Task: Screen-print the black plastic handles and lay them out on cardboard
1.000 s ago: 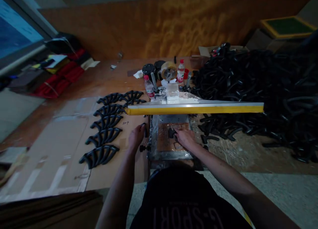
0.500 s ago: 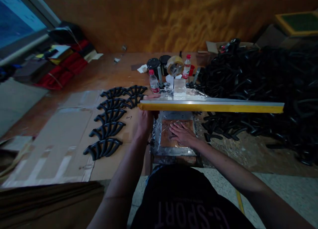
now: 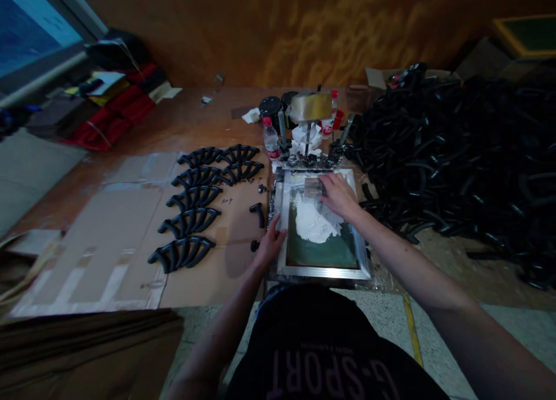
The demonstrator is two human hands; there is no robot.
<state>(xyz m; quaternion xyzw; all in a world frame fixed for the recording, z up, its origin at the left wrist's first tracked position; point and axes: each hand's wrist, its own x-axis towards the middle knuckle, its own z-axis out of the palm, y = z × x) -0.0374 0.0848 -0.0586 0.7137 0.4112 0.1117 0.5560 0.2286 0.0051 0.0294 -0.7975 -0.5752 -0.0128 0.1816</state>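
Observation:
A screen printing frame (image 3: pixel 324 272) with an aluminium rim lies flat in front of me. White ink (image 3: pixel 317 223) is spread over the upper middle of its green mesh (image 3: pixel 310 256). My left hand (image 3: pixel 271 242) grips the frame's left rim, thumb and fingers around the edge. With my right hand (image 3: pixel 339 194) I hold a squeegee (image 3: pixel 313 189), a pale flat block, at the top of the ink. Just left of the frame, a single black curved handle-like piece (image 3: pixel 258 213) lies on cardboard. Whatever lies under the frame is hidden.
Rows of black curved pieces (image 3: pixel 186 220) lie on the cardboard (image 3: pixel 125 232) at left. A big heap of them (image 3: pixel 443 134) covers the right side. Behind the frame stand a bottle (image 3: pixel 271 139), clamp posts and a tape roll (image 3: pixel 310 106). Red bundles (image 3: pixel 98 125) sit back left.
The raised frame has come down flat. My left hand moved down along its left side. My right hand left the brown plate beneath and now holds the squeegee on the mesh.

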